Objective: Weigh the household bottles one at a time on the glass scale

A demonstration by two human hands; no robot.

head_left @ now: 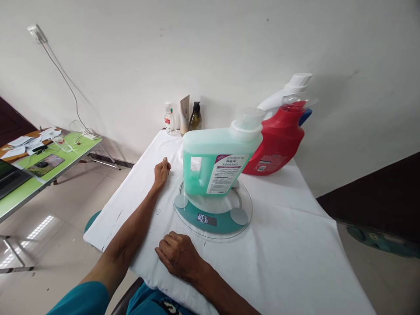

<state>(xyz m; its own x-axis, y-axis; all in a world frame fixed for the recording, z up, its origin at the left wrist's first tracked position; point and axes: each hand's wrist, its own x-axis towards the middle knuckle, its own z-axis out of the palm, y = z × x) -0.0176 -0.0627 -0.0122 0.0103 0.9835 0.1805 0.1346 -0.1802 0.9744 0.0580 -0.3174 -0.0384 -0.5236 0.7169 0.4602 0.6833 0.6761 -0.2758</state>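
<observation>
A large jug of green liquid [201, 162] stands upright on a round glass scale [213, 221]. Lit digits show on the scale's display [207, 219]. My left hand [162, 172] rests on the white cloth to the left of the jug, fingers curled in and apart from it. Near the table's front edge lies my right hand [179, 253], closed in a loose fist just short of the scale. Neither hand shows anything held. Behind the jug, to the right, is a red bottle [278, 140] with a clear cap.
Against the wall stand a small clear bottle [169, 118], a tube [184, 115] and a dark pump bottle [196, 117]. A white bottle [277, 98] is behind the red one. Off to the left, a green table [70, 146] carries papers, a mouse and a laptop.
</observation>
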